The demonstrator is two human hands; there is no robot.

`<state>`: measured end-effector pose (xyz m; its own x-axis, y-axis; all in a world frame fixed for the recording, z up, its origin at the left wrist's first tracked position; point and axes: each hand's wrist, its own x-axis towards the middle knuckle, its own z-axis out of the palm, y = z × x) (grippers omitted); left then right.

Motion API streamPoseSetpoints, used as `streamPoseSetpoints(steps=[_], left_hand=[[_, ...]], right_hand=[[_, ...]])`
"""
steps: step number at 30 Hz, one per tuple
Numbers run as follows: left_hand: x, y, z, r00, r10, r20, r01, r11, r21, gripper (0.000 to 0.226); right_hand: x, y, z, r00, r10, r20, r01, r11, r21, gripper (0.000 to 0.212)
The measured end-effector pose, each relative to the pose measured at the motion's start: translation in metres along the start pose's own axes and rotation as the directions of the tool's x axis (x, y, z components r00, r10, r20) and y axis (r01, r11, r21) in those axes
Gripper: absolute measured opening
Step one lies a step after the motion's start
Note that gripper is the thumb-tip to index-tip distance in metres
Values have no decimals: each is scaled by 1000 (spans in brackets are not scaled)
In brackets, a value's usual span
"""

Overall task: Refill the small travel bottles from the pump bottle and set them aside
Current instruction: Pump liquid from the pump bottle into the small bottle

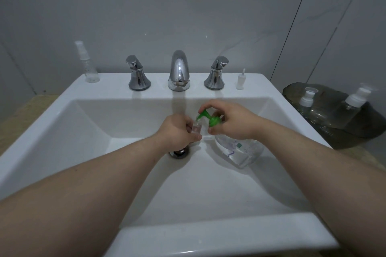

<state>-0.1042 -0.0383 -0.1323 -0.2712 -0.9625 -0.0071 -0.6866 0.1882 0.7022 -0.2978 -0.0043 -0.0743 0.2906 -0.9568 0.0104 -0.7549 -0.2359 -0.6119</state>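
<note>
Over the white sink basin (129,175), my left hand (177,131) grips a small clear travel bottle (196,128), its open neck right under the green nozzle. My right hand (231,120) holds a clear pump bottle (240,148) with a green pump head (208,118); fingers lie over the pump top and the thumb sits at the collar. The pump bottle leans in the basin. A clear spray bottle (88,67) stands on the sink's back left corner. A small white spray cap (240,80) stands at the back right.
A chrome faucet (178,71) with two handles (137,74) (216,73) sits on the back ledge. The drain (179,152) lies under my left hand. To the right, two clear bottles (307,103) (351,108) lie on a dark surface (334,131).
</note>
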Motion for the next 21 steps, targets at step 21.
streamPoseSetpoints(steps=[21], left_hand=[[0,1,0,1000,1,17,-1,1000,20,24]], right_hand=[[1,-1,0,1000,21,-24,-20,1000,17,45]])
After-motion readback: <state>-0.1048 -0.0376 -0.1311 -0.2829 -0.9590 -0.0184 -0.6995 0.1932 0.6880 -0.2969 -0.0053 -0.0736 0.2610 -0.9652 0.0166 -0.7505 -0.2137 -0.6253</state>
